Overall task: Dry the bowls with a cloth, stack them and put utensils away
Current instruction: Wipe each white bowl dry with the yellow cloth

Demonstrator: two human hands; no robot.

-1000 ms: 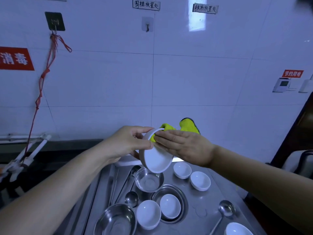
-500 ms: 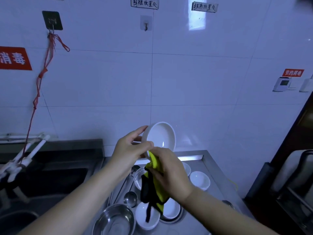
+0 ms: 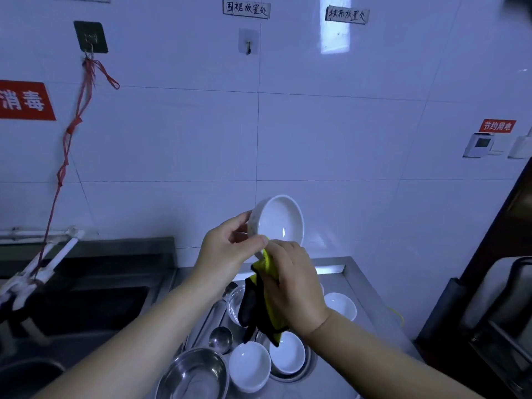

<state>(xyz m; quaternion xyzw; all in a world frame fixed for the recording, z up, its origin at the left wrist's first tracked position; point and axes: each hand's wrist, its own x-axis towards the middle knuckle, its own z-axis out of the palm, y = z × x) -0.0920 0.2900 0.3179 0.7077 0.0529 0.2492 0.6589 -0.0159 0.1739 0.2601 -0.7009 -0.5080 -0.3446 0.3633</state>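
White bowl point(image 3: 280, 221) up in the air above the table point(image 3: 349, 279), tilted so its hollow faces the camera. Left hand point(image 3: 227, 254) grips its lower rim, thumb curled over the edge. Right hand point(image 3: 293, 286) just below it, fingers point(image 3: 283, 249) clenched round the yellow-and-black cloth point(image 3: 263, 303), which touches the bowl's bottom edge and hangs down. Underneath: more white bowls point(image 3: 250, 365), a steel bowl point(image 3: 195, 375), a ladle point(image 3: 220, 336). Sink point(image 3: 95, 303) off to the left.

A red sign point(image 3: 24, 100), a red cord point(image 3: 67, 139) on a black hook point(image 3: 90, 37), a sink point(image 3: 86, 298).
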